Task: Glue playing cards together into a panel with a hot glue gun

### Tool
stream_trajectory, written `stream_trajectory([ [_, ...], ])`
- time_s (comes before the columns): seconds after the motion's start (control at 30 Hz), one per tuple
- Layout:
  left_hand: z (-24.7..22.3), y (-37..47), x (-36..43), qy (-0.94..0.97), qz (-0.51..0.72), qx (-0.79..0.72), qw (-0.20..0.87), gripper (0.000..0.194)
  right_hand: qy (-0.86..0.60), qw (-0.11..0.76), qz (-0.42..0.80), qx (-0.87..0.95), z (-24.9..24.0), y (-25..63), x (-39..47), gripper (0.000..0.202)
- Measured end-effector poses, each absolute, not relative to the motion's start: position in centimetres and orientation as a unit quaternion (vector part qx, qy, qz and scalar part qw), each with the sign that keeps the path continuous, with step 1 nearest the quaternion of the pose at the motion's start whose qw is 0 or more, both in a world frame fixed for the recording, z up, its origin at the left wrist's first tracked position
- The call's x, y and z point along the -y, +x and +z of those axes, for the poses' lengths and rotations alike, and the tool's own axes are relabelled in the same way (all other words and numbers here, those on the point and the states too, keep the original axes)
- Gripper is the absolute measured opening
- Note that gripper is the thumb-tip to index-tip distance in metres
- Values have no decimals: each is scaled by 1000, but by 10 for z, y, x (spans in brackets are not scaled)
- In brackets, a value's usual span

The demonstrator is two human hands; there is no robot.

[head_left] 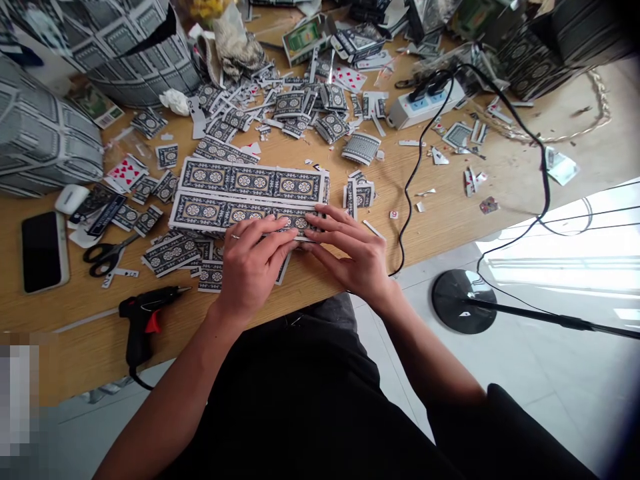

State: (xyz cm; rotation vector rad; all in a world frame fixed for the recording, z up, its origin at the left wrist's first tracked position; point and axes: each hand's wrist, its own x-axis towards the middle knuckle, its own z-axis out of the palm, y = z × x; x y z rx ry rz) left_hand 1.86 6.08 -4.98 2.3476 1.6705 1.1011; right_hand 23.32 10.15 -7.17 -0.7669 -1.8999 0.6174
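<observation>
A flat panel of playing cards (253, 181), two rows joined edge to edge with patterned backs up, lies on the table in front of me. My left hand (256, 257) rests on its near edge, fingers stretched over the cards and thumb at the border. Beside it, my right hand (350, 250) presses the near right corner with extended fingers. Both sets of fingertips almost meet there. Loose cards (173, 255) lie partly under the panel. To the left are black scissors (106, 257) and a black glue gun (143, 320) with a red trigger.
Cut and folded card pieces (295, 107) cover the table's back. Large card-built forms (40, 127) stand at left. A phone (45, 252) lies near the left edge. A white power strip (425, 103) has a black cable (407, 190) running over the front edge.
</observation>
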Motion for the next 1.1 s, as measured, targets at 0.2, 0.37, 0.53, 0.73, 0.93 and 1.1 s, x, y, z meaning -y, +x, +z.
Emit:
stream_trajectory([
  [0.2,-49,19,-60,762,358,-539,28,16,-305,466,275,784,-71,239,-105,28],
  [0.37,-49,19,-60,760,353,-546,28,15,-312,463,290,777,-69,239,-104,27],
  [0.53,-50,18,-60,761,358,-540,36,16,-318,471,287,771,-70,237,-103,28],
  [0.73,-50,19,-62,763,364,-534,25,14,-317,475,293,767,-69,236,-103,29],
  [0.93,-50,19,-61,759,359,-542,28,13,-321,476,295,763,-69,235,-102,27],
  [1.1,-50,19,-61,764,366,-531,22,16,-313,488,288,762,-70,235,-103,27],
])
